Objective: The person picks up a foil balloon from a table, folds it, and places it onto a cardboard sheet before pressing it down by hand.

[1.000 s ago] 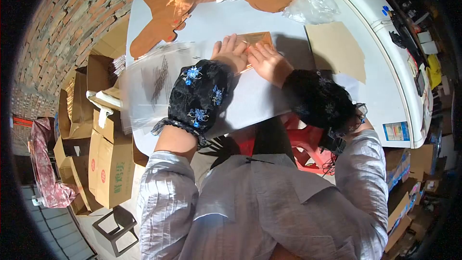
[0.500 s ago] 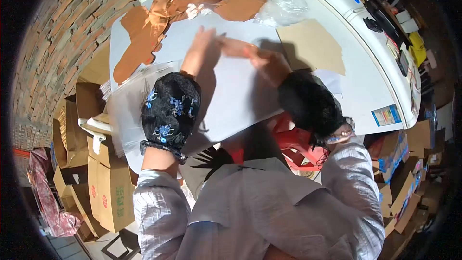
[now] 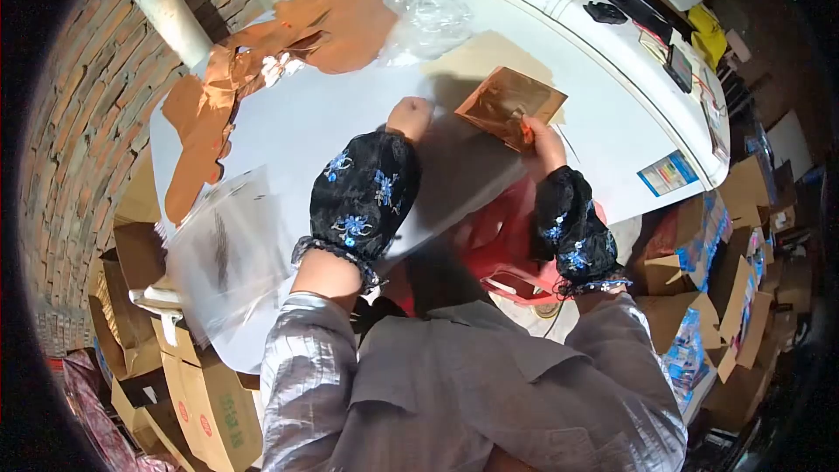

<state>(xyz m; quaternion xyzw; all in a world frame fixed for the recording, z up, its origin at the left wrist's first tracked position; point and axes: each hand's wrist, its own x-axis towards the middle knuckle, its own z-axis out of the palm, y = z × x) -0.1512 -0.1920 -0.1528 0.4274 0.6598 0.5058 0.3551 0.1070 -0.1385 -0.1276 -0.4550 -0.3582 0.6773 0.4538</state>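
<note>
My right hand [image 3: 544,139] grips the near edge of a shiny copper-brown packet [image 3: 509,103] wrapped in clear film and holds it up over the right part of the white table [image 3: 350,131]. My left hand [image 3: 410,117] rests on the table top with its fingers curled in, holding nothing that I can see. Both forearms wear black lace sleeve covers with blue flowers. Brown cut-out sheets [image 3: 262,52] lie spread over the far left of the table. A stack of clear plastic bags [image 3: 229,249] lies at the near left corner.
A tan cardboard sheet [image 3: 476,57] lies under the raised packet. Crumpled clear plastic [image 3: 426,10] sits at the far edge. A white appliance [image 3: 612,44] adjoins the table on the right. Cardboard boxes [image 3: 205,402] stand on the floor left and right. A red stool [image 3: 507,253] is below.
My right hand has lifted the copper packet off the table and carried it to the right. My left hand has drawn back and curled up. The view has swung left.
</note>
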